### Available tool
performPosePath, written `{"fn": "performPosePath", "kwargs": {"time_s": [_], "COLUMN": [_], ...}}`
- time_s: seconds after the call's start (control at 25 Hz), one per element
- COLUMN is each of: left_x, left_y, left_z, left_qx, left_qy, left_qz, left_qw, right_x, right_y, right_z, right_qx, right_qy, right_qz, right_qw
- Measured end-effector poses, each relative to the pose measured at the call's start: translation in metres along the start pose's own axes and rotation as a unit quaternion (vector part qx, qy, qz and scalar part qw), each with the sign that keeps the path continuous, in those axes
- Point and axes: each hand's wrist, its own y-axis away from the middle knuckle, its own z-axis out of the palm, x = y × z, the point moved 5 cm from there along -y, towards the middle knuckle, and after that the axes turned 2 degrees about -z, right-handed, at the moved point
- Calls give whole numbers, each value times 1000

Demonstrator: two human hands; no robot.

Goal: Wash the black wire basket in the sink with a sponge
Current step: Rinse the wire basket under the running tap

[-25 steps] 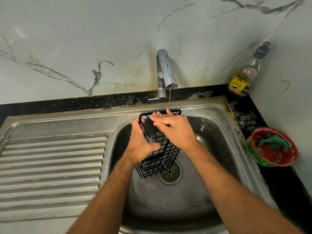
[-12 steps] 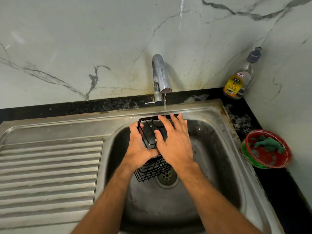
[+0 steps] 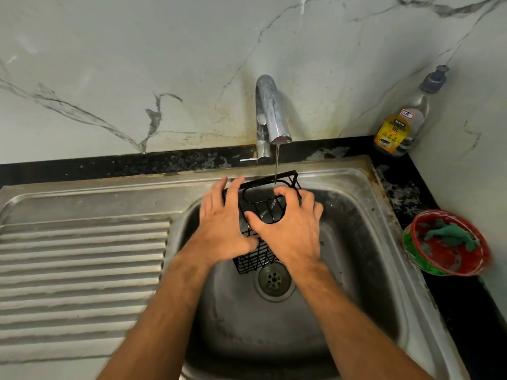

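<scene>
The black wire basket is held tilted over the steel sink, under a thin stream of water from the tap. My left hand lies on the basket's left side, fingers stretched along its edge. My right hand grips the basket from the right, thumb and curled fingers round its wires. The basket's lower end shows below my hands, just above the drain. The green scrubbing sponge lies in a red and green bowl on the right counter, away from both hands.
A dish soap bottle stands in the back right corner on the black counter. The ribbed steel drainboard stretches to the left of the basin. A marble wall rises behind the tap.
My right hand has shifted from lying flat over the basket to gripping its right side. The left fingers have spread along the left edge. The basket's top rim now shows.
</scene>
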Motion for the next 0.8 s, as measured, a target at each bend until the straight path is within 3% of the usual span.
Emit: {"fn": "performPosePath", "kwargs": {"time_s": [0.08, 0.24, 0.4, 0.56, 0.8], "left_x": [14, 37, 35, 10, 16], "left_y": [-4, -6, -9, -6, 4], "left_z": [-10, -15, -3, -10, -5], "left_qx": [11, 42, 2, -36, -52], "left_qy": [-170, -289, -191, -141, -213], "left_qz": [-7, 55, 51, -10, -9], "left_qw": [985, 955, 980, 989, 976], "right_x": [2, 8, 14, 7, 18], "right_y": [-4, 4, 5, 14, 27], "right_z": [-4, -5, -9, -2, 0], "right_qx": [-2, -48, -103, -152, -147], "right_qy": [16, 14, -16, -44, -84], "right_qz": [-5, -37, -50, -67, -41], "right_qw": [1000, 998, 993, 985, 985]}}
